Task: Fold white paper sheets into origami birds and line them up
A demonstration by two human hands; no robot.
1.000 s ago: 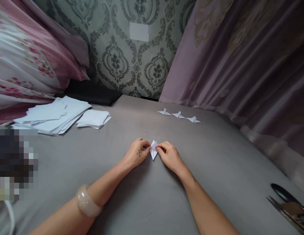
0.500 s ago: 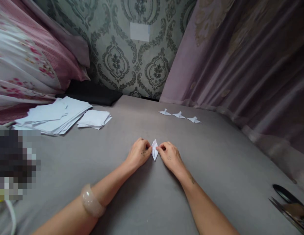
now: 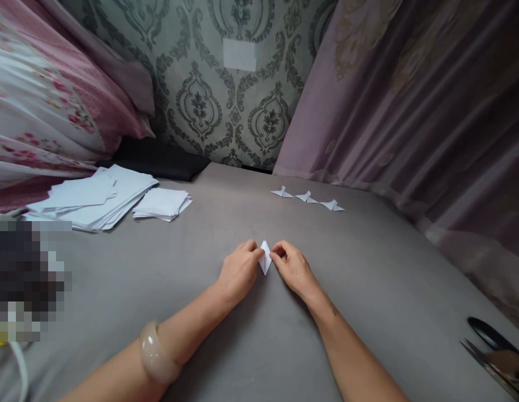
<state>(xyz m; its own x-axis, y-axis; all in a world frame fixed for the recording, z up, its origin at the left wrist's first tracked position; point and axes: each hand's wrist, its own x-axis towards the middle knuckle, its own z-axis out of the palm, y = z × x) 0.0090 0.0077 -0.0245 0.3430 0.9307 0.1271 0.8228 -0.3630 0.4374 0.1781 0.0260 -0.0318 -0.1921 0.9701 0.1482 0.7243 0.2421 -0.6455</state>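
Observation:
A small diamond of folded white paper (image 3: 265, 261) stands between my hands at the middle of the grey surface (image 3: 259, 335), one point toward me. My left hand (image 3: 241, 268) is closed, thumb and fingers pinching the paper's left edge. From the other side my right hand (image 3: 292, 267) has its thumb and forefinger pinched together at the right corner. Its remaining fingers are curled in. Farther back on the right lie three folded paper figures (image 3: 306, 197) in a row, each with wing-like points and a raised tip.
At the left lies a pile of white sheets (image 3: 96, 201) beside a smaller stack of paper squares (image 3: 162, 203). Behind them is a black flat object (image 3: 159, 159). Scissors (image 3: 491, 360) lie at the right edge. Curtains (image 3: 368, 111) hang along the right.
My left hand has turned slightly and its thumb reaches farther over the folded paper. My right hand has shifted a little to the right. The three paper figures stay put.

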